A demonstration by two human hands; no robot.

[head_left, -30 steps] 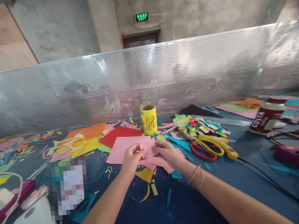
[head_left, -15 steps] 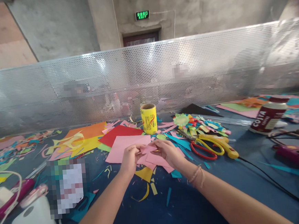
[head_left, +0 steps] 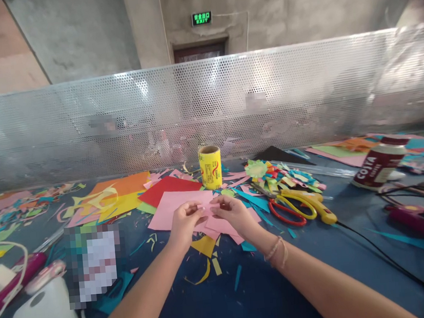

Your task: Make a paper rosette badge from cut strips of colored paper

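My left hand [head_left: 186, 224] and my right hand [head_left: 235, 216] meet over a pile of pink paper at the middle of the table. Between their closed fingertips is a small piece of pink paper [head_left: 205, 207], pinched from both sides. Its exact shape is hard to tell against the pink sheets [head_left: 161, 217] beneath. Just beyond the hands stands a yellow roll [head_left: 211, 168], upright. Below the hands lies a yellow paper scrap [head_left: 204, 246].
Scissors [head_left: 287, 212], a yellow glue gun [head_left: 318, 207] and a paper-strip cluster [head_left: 272, 174] lie right of the hands. Farther right leans a COSTA bottle [head_left: 379, 165]. A white device [head_left: 44, 316] is front left. Behind runs a perforated metal panel [head_left: 150, 115].
The fingertips have shifted on the small pink piece, and less of it shows between them. The fingers of both hands look more curled. The view has shifted slightly.
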